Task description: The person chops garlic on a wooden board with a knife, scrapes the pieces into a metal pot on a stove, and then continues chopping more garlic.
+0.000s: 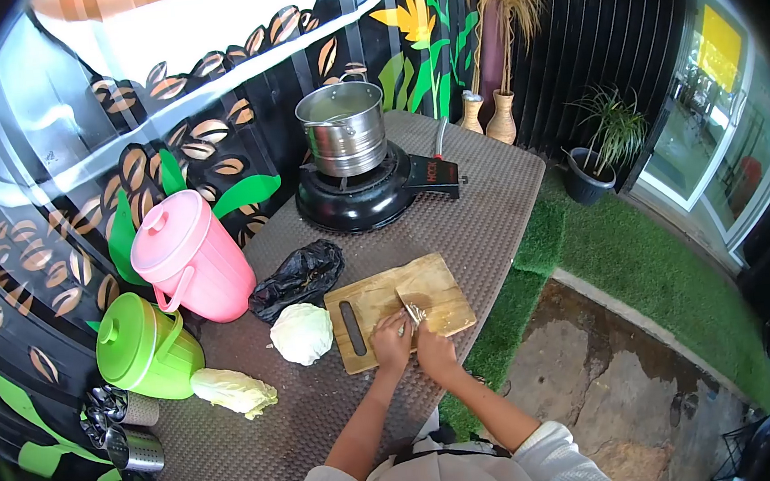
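Note:
A wooden cutting board with a slot handle lies near the table's front edge. My right hand is closed around a knife, its handle hidden in my fist. The knife's blade points away from me across the board. Just left of the blade, my left hand is closed, fingertips bent down on a small pale piece that I cannot make out. Thin whitish cut strips lie against the blade's right side. A damp dark patch shows on the wood around them.
Left of the board are a round cabbage, a napa cabbage and a black plastic bag. Pink and green lidded containers stand behind. A steel pot sits on a black gas stove. Metal cutlery holders stand far left.

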`<state>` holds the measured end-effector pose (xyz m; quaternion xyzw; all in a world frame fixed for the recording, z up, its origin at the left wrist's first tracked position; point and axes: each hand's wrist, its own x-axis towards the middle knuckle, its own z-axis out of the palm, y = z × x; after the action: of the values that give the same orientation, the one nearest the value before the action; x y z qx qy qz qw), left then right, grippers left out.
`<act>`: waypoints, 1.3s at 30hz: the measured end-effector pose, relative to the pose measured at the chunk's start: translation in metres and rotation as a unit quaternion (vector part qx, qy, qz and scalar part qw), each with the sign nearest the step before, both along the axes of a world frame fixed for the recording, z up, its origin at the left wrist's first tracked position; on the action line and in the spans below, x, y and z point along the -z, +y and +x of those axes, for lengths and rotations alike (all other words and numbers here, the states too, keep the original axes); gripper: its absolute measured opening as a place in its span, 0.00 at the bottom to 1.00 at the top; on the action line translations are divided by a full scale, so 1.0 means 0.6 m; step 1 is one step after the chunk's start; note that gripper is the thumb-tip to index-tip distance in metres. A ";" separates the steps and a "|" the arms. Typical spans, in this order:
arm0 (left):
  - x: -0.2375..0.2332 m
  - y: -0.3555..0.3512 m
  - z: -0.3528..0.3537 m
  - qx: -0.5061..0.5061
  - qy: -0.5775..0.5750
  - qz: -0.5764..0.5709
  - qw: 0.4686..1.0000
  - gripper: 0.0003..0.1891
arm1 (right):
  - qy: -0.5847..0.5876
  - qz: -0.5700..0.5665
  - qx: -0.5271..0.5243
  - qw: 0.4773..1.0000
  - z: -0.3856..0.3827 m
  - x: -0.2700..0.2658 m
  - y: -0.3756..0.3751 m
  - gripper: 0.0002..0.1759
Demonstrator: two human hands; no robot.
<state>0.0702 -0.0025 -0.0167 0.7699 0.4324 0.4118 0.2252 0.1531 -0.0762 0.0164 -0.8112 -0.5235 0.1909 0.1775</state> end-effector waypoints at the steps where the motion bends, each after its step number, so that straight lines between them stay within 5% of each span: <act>1: 0.000 0.000 0.001 0.005 -0.018 0.007 1.000 0.08 | 0.000 0.020 -0.016 1.000 0.013 0.002 0.006 0.12; 15: -0.004 -0.007 0.000 -0.006 -0.006 0.014 1.000 0.08 | 0.010 -0.012 0.018 1.000 0.003 -0.010 0.002 0.11; 20: -0.009 -0.013 0.003 -0.017 0.029 0.021 0.999 0.07 | 0.084 -0.003 -0.045 0.995 0.054 -0.011 -0.002 0.16; 26: 0.006 -0.010 0.004 -0.026 0.030 0.049 0.998 0.07 | 0.056 -0.012 0.029 0.998 -0.003 -0.009 -0.033 0.12; 39: 0.024 0.006 0.002 -0.036 -0.017 0.072 0.997 0.07 | 0.015 0.022 -0.018 0.999 0.011 -0.004 -0.036 0.13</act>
<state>0.0712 0.0011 -0.0312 0.7611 0.4252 0.4627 0.1608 0.1600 -0.0978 0.0186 -0.7943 -0.5395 0.1949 0.1999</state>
